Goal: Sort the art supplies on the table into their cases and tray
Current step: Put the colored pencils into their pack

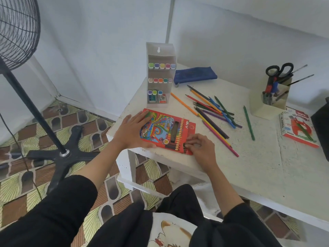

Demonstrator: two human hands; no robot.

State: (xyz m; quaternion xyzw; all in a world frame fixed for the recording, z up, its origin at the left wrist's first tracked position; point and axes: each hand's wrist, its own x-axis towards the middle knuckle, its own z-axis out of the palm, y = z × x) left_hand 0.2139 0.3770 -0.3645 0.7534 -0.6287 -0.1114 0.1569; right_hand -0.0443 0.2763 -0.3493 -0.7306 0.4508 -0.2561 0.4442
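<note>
Head camera is giving me the table [249, 166] from above, and I am seeing the red pencil box [165, 129] lying flat near the table's front left corner. The left hand [132, 131] is lying palm down over the box's left end, fingers straight and spread, pressing on it rather than gripping. The right hand [201, 147] is sitting at the box's open near end, its fingers curling in and pinching the dark pencil ends [185, 148] that are poking out of the box there.

Just right of the box, a loose pile of coloured pencils [213, 111] is lying crossed over itself on the tabletop. An orange pencil [184, 104] is lying on the pile's left side, and a green pencil [249, 121] is lying alone further right. A pink pencil [220, 139] is reaching from the pile toward the front edge, passing near the right hand.

Behind the box a clear marker rack [160, 75] is standing upright with rows of capped markers on its shelves, and a blue pouch [195, 73] is lying beside it by the wall. At the far right a cream holder [272, 104] is standing with scissors [279, 70] and brushes sticking up out of it, and a pastel box [299, 129] is lying just beside it. A black fan [16, 32] is standing on the floor left of the table.
</note>
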